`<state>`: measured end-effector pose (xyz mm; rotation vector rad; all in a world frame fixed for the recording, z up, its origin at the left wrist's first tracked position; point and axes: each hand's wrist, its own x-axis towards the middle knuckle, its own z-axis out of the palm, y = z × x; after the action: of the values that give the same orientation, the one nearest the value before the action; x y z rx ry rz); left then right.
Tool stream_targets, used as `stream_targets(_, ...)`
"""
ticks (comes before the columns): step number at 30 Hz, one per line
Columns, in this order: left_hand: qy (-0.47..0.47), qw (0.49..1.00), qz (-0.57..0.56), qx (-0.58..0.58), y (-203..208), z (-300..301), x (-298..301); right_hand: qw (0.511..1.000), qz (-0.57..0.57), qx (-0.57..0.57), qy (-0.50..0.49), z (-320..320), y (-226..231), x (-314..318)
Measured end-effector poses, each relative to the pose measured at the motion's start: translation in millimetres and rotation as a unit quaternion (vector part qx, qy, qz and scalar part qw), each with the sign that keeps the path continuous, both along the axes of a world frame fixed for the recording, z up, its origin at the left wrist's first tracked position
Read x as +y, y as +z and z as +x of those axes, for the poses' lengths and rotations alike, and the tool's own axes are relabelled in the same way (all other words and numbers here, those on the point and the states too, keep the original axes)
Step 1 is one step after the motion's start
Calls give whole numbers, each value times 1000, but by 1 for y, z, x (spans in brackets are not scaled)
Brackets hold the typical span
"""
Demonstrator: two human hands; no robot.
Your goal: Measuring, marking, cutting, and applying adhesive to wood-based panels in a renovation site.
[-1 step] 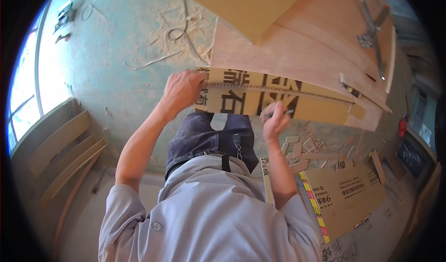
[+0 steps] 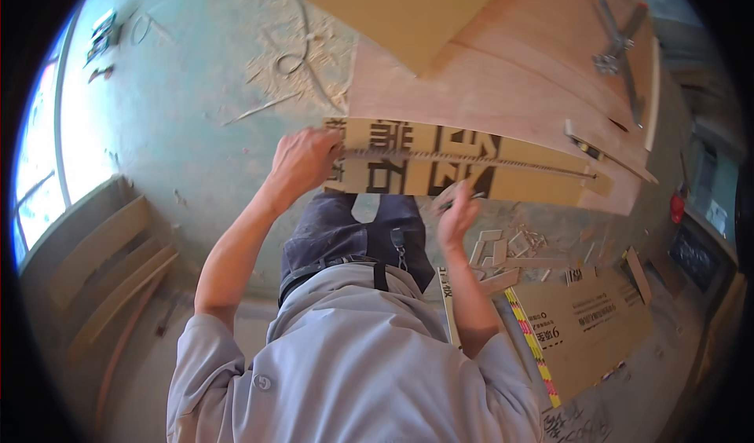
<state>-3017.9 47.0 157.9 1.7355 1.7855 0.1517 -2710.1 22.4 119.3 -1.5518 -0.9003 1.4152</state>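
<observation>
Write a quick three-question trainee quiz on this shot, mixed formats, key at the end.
1. Multiple choice: which hand is at the left end of the tape measure blade?
A: right
B: left
C: both

2. True or false: the right hand is empty.

3. Short answer: which is farther from the person, the printed tan board strip or the plain tan panel?

Key
1: B. The left hand is there, at the strip's left end.
2: False. It holds a slim dark item, too small to identify.
3: The plain tan panel.
</observation>
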Motion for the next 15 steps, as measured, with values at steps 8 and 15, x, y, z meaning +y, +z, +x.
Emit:
stream_targets(8,-12,1000,-6,-24,-6,1,-60,986,-162,25,11,45,-69,-44)
stream_targets(15,-13,1000,-6,14,8,8,-55,976,-208,-41,-47,36,-54,-11)
